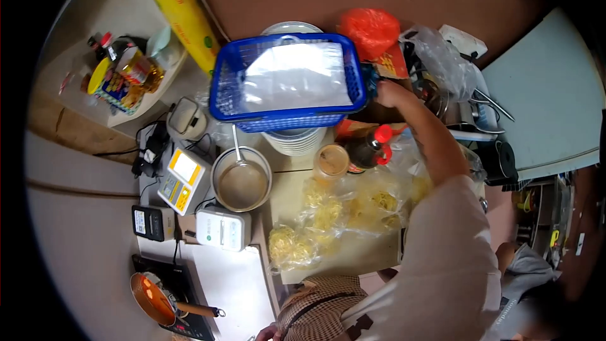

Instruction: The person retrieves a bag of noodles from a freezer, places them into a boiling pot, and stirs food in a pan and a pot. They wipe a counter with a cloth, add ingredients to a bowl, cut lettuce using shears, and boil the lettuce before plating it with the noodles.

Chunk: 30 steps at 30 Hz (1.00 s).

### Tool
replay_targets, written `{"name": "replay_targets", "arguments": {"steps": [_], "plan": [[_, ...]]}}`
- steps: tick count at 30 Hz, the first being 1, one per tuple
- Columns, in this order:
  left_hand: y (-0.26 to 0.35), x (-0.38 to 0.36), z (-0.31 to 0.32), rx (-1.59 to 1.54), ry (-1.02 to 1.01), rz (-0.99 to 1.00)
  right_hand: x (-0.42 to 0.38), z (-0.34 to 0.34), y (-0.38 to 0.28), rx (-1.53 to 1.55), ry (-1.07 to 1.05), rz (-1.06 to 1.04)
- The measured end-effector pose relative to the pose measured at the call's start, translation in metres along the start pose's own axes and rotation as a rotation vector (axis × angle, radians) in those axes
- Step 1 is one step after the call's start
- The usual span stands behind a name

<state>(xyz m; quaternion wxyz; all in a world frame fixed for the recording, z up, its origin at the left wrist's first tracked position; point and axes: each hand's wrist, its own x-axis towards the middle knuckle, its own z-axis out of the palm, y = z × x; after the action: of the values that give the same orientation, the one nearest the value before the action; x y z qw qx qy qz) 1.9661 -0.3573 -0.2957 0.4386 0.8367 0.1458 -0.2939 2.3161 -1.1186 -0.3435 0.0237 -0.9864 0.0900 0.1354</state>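
Note:
My right hand (389, 94) reaches across the table to the right end of a blue plastic basket (287, 117). Its fingers point down beside a dark blue item (371, 79) and are mostly hidden. Clear plastic bags (303, 77) lie in the basket, which rests over a stack of white plates (294, 143). Below my right forearm stand a dark sauce bottle with a red cap (366, 153) and a jar of brown paste (332, 160). At the bottom edge, only part of my left hand (267, 333) shows, near my checked apron (320, 306).
Bags of yellow noodles (328, 213) cover the near table. Left are a pot with a ladle (242, 183), a scale (185, 180), and a pan (152, 300) on a cooktop (199, 322). A red bag (370, 33) lies behind. Another person (527, 278) is at lower right.

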Motion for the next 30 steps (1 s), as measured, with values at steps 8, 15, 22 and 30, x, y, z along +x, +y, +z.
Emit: {"name": "replay_targets", "arguments": {"steps": [8, 15, 22, 30], "plan": [[0.024, 0.003, 0.004, -0.067, 0.086, -0.016, 0.04, 0.021, 0.016, -0.042, -0.156, 0.25], [0.08, 0.009, 0.004, 0.045, -0.044, -0.125, 0.044, 0.038, 0.012, -0.274, -0.028, 0.228], [0.095, 0.009, 0.006, -0.038, -0.043, -0.117, 0.034, 0.05, 0.027, -0.17, 0.017, 0.203], [0.108, 0.028, 0.005, 0.053, -0.014, 0.187, -0.092, -0.094, -0.048, 0.174, 0.161, 0.106]]}}
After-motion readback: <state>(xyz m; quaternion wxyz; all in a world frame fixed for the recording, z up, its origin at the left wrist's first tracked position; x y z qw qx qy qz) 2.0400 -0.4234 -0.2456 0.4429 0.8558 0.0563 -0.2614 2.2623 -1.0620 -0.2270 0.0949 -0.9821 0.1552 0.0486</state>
